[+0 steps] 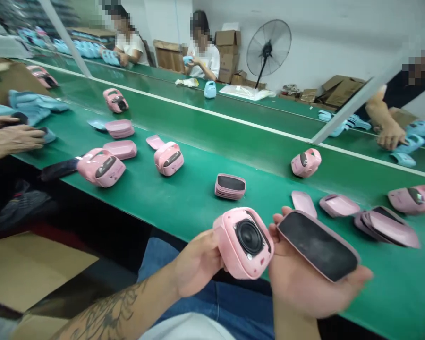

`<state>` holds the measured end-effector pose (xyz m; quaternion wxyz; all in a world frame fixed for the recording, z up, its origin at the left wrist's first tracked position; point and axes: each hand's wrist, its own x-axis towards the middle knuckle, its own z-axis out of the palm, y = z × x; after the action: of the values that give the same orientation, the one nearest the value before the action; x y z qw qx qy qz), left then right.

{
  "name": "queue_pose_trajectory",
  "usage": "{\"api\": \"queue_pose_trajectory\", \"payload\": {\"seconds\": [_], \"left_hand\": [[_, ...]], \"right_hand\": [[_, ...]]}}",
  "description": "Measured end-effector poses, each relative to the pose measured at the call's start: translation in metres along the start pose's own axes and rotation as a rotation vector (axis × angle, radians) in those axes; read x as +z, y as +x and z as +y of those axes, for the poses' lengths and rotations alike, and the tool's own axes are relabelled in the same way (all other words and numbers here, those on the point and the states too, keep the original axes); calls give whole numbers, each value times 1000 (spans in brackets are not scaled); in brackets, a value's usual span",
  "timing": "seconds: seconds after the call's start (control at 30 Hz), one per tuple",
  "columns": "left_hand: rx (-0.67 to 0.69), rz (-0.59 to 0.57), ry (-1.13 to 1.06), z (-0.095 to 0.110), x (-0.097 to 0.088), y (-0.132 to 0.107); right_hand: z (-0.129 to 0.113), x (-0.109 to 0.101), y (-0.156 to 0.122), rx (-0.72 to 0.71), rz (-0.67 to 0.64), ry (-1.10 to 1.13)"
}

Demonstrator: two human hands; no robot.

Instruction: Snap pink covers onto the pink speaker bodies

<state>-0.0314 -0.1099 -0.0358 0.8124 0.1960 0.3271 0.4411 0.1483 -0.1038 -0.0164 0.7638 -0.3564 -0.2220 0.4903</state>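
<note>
My left hand (201, 257) is closed round a pink speaker housing (230, 243), low in the middle of the view. Its open face is turned up and shows a round black speaker cone, screw holes and a dark slot. Palm up beside it, my right hand (297, 288) holds a pink-rimmed speaker grille (318, 243), its black mesh side facing me. Housing and grille are apart, though the housing's edge comes close to my right fingers. Beyond my hands, a stack of pink grilles (230, 186) lies on the green bench (184, 203).
Pink speakers (170, 158) and loose grilles (302, 204) are spread over the bench, with a grille pile (389, 226) at right. One pink speaker (305, 163) sits on the belt (212, 125) beyond. A co-worker's hands (16, 139) work at left; other people sit across. Slanted posts (354, 104) rise from the line.
</note>
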Motion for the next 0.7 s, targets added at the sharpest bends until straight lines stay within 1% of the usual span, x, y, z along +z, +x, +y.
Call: {"api": "queue_pose_trajectory", "payload": {"seconds": [0.03, 0.1, 0.17, 0.23, 0.33, 0.43, 0.5, 0.6, 0.7], "left_hand": [[32, 7, 28, -4, -4, -1], [42, 59, 74, -10, -13, -2], [3, 119, 87, -13, -21, -1], [-64, 163, 114, -12, -28, 0], [-117, 217, 206, -9, -34, -3], [-124, 199, 255, -7, -32, -9], [-114, 184, 251, -8, -27, -12], [-68, 169, 262, -9, -19, -14], [-45, 160, 302, -9, -17, -13]], "right_hand": [[5, -6, -5, 50, 5, 34], [15, -17, -15, 175, -12, 96], [25, -26, -24, 291, -43, 131], [34, -34, -30, 326, -80, 140], [43, -46, -34, 284, -146, 114], [50, -59, -35, 247, -213, 33], [55, -66, -35, 211, -276, -68], [61, -73, -34, 142, -442, -242], [63, -77, -32, 90, -629, -399]]}}
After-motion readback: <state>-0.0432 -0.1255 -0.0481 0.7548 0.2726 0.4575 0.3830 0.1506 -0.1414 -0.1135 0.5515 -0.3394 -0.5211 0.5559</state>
